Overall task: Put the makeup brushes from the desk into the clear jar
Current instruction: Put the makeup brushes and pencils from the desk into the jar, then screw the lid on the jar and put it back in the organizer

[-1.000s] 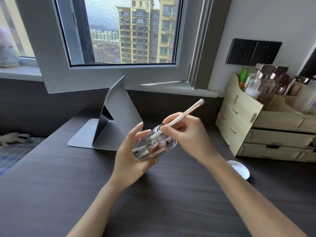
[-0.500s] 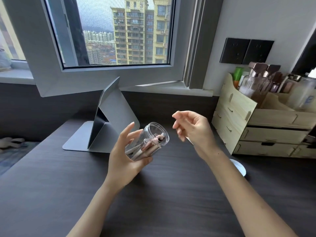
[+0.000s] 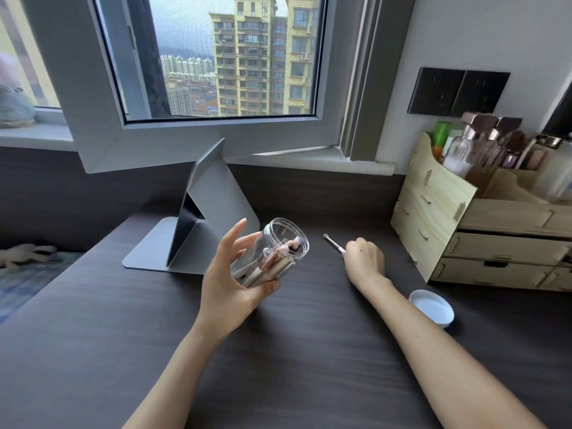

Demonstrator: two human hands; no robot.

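While the left hand is gripping the tilted clear jar above the dark surface, brushes inside, the right hand is curling, seemingly closing, on a makeup brush lying on it.

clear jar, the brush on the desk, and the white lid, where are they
clear jar (image 3: 286, 235), head view, on the upper wall near its open rim
brush (image 3: 333, 243), head view, on its metal ferrule
white lid (image 3: 431, 306), head view, on its inner face
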